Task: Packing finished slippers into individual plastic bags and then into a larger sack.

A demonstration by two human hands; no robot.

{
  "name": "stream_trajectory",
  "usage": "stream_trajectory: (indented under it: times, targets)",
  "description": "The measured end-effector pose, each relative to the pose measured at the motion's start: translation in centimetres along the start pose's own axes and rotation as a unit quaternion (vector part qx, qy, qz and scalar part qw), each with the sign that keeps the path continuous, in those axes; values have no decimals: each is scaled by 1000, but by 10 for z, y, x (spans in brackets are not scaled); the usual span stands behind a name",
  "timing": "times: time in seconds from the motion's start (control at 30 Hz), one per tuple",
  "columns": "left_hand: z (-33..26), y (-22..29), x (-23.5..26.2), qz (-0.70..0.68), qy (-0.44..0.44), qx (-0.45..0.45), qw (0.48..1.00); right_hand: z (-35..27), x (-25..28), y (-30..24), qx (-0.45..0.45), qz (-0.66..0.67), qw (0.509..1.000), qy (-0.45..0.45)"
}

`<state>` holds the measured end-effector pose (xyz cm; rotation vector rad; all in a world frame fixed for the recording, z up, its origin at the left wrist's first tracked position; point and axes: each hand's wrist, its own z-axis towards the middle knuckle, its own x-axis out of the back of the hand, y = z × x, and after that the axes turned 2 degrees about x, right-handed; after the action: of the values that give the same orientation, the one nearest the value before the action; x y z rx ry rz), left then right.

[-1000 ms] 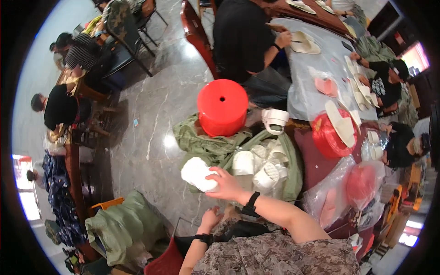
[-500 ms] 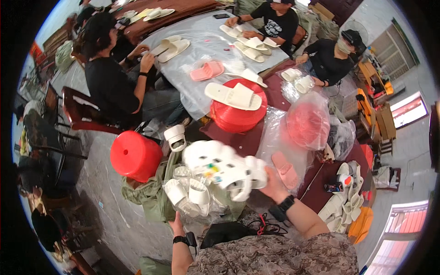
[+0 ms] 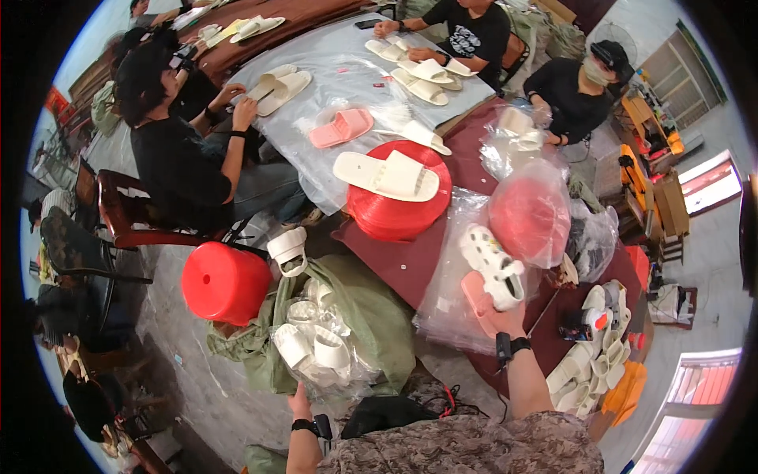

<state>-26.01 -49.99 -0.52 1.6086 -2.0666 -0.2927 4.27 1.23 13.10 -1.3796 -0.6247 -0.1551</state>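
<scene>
White perforated foam clog sits clamped in the right hand; left hand rests open by green sack.

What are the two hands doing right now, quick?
Left hand: holds nothing, by the green sack of white slippers.
Right hand: closed on a white clog.
</scene>
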Motion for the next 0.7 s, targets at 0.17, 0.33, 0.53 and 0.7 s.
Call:
stream_trajectory:
  times: [0.17, 0.33, 0.53, 0.7]
  targets:
    - [-14, 0, -22, 0, 51, -2, 999, 8, -14, -8, 44, -106, 987, -114]
    - [-26, -17, -11, -74, 75, -34, 994, 20, -141, -121, -319, 173, 887, -285]
    - [-34, -30, -5, -93, 71, -59, 991, 61, -376, -209, 282, -39, 897, -338]
    - [-32, -34, -5, -77, 37, -76, 993, 55, -485, -232, 102, -278, 863, -410]
